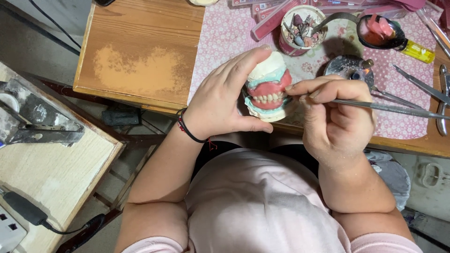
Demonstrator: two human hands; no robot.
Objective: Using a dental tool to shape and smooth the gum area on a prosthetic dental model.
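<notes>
My left hand (220, 100) grips a denture model (268, 86): white plaster casts with pink wax gums and a row of teeth, held over the table's front edge. My right hand (335, 115) holds a long thin metal carving tool (389, 108), its tip against the pink gum at the model's right side. The thumb and forefinger pinch the tool close to the tip. A black and red cord sits on my left wrist.
A wooden table (140, 47) carries a pink flowered cloth (220, 33), a cup of grinding burs (300, 26), a metal spoon with pink wax (379, 30), a small burner (351, 68) and more steel instruments (422, 84). A pale side bench (51, 173) with a cable stands left.
</notes>
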